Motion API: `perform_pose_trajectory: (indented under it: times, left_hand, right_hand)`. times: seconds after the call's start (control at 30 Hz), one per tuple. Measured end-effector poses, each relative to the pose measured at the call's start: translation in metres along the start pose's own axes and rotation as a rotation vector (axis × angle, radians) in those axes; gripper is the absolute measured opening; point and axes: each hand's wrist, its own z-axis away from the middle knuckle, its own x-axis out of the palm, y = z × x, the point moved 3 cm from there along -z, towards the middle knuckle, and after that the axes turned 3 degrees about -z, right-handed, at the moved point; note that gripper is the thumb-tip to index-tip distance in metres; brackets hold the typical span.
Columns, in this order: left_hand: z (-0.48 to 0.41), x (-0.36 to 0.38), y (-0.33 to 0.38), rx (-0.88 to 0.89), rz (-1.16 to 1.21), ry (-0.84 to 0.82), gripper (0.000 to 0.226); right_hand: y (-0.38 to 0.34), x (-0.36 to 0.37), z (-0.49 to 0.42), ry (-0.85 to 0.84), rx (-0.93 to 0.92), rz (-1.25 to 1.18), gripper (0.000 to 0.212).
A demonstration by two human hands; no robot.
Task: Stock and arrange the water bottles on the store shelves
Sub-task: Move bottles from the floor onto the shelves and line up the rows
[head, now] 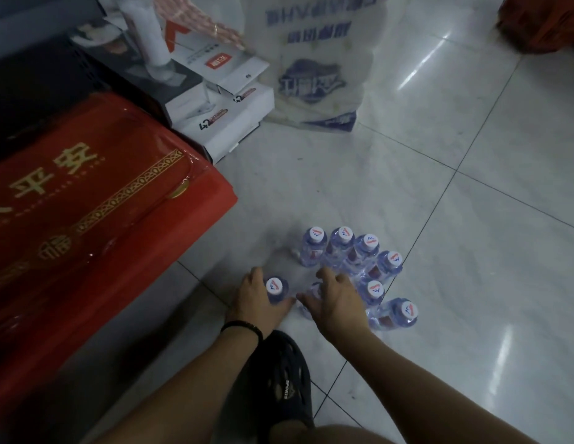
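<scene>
1. Clear plastic water bottles (369,251) with white printed caps stand upright in a tight group on the pale glossy tiled floor (471,219), at lower centre of the frame. Six caps are visible in the group.
2. Left hand (258,304), at lower centre, curls its fingers round the neck of a separate capped bottle (277,288). That bottle stands upright on the floor, left of the group and apart from it.
3. Right hand (335,301) lies just beside the left hand, over a blurred bottle (313,288) at the lower-left edge of the group. Its fingers bend downward over the bottle top; whether they close on it cannot be told.
4. A black band (244,326) circles the left wrist.
5. A black perforated shoe (285,389) rests on the floor directly below the hands, at bottom centre.
6. A red gift box with gold characters (87,203) fills the left side of the frame.
7. White cardboard boxes (228,123) are stacked at upper left, above the red box.
8. A white woven sack with blue print (317,59) stands at top centre, just right of the cardboard boxes.
</scene>
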Motion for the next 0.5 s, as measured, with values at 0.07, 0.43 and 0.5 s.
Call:
perform_pose_trajectory:
  times: [0.07, 0.43, 0.5]
  left_hand:
    - [-0.003, 0.015, -0.008, -0.031, 0.204, -0.043, 0.075]
    - [-0.009, 0.021, -0.021, -0.070, 0.321, -0.077, 0.061]
    - [-0.002, -0.003, -0.038, -0.119, 0.450, 0.011, 0.055]
  right_hand:
    - [0.009, 0.004, 0.004, 0.005, 0.048, -0.126, 0.071]
    - [0.021, 0.020, 0.005, -0.039, 0.052, -0.203, 0.055]
    - [0.002, 0.012, 0.004, -0.073, -0.009, -0.204, 0.056]
